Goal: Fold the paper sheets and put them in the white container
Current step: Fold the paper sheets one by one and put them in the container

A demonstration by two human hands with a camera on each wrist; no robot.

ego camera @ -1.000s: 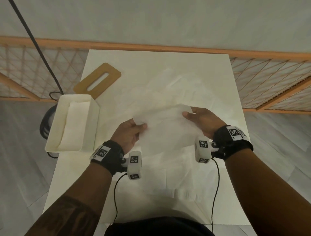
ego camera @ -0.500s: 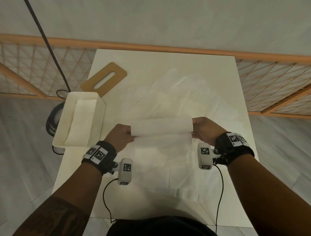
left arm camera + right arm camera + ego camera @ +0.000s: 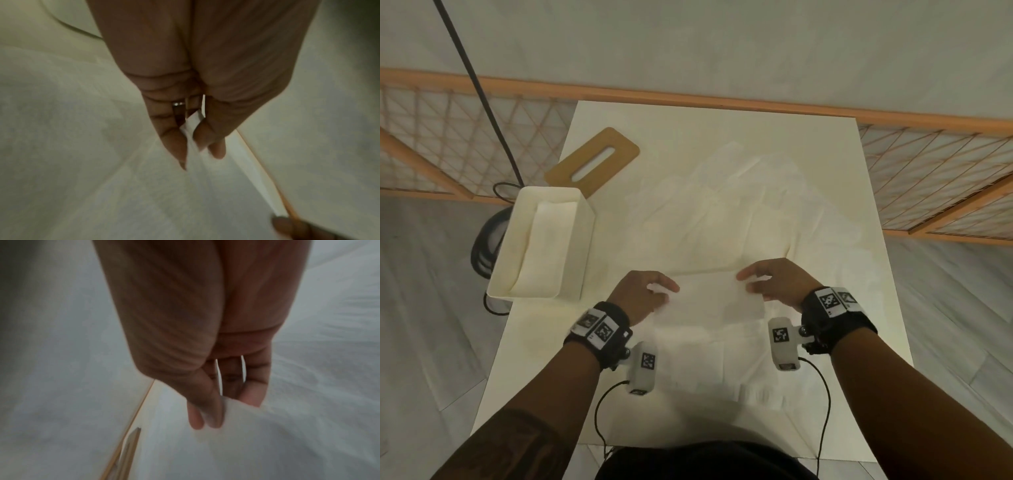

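Folded paper sheet [image 3: 714, 294]: left hand [image 3: 642, 294], right hand [image 3: 779, 282] each pinch 1 end. Wrist views alone show thumb-finger pinch. Head view alone: white container [image 3: 582, 246]. No legible writing.

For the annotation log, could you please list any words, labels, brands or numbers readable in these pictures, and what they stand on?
No readable words, brands or numbers.
Wristbands: black-and-white square marker patterns only, no letters.
Wrist cameras: the same kind of markers.
White container, wooden lid, paper sheets: no print.

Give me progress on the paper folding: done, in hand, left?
Done: folded paper already lies in the white container. In hand: left hand and right hand pinch the ends of one folded sheet. Left: binning it, then the loose sheets spread on the table.
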